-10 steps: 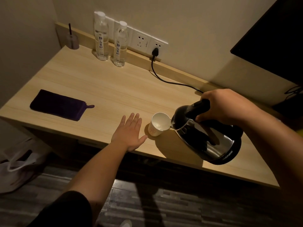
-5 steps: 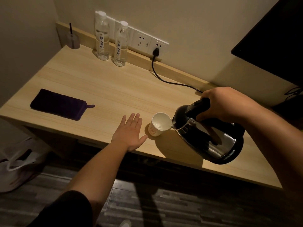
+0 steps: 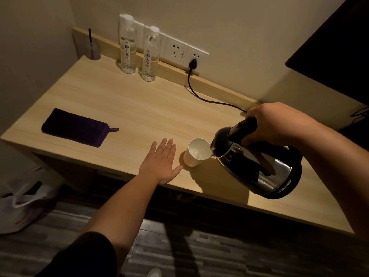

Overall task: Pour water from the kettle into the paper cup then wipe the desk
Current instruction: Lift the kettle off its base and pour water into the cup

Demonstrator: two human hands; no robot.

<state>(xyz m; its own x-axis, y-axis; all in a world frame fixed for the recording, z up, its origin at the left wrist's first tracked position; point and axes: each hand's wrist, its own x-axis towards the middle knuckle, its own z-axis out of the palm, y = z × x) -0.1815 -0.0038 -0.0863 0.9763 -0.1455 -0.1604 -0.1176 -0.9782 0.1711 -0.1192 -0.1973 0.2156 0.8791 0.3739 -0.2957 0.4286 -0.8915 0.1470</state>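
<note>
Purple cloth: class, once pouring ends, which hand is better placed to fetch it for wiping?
Probably the left hand: it lies open and empty on the desk, on the purple cloth's side. The right hand grips the kettle.

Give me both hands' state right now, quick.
Left hand: open, flat on the desk beside the paper cup, holding nothing.
Right hand: closed on the kettle handle, kettle tipped over the cup.

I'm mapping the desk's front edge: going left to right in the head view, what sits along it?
Purple cloth → left hand flat on the desk → paper cup → kettle, tilted in the right hand.
</note>
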